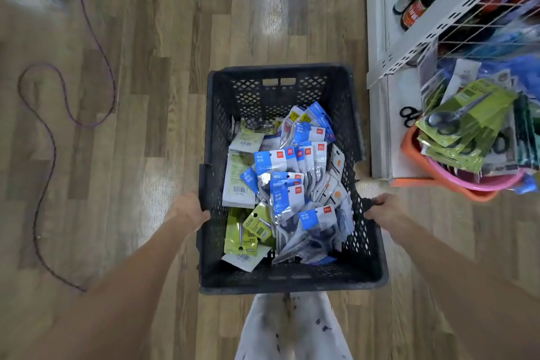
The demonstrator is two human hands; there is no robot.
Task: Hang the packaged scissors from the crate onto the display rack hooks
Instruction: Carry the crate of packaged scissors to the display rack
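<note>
1. Head view: my left hand [190, 210] grips the crate [292, 280] by its left rim, fingers curled over the edge.
2. Packaged scissors [287, 184] fill the crate; red corner logos, writing unreadable.
3. My right hand [382, 210] clamps the right rim.
4. Display rack [455, 12] stands right, green scissor packs [467, 123] hanging.

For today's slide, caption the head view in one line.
Both hands, left and right, grip a black crate of packaged scissors.

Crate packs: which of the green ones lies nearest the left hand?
The green pack in the crate's near-left corner, tilted on another green one. It sits just right of the left hand; the other green packs lie toward the far wall.
</note>
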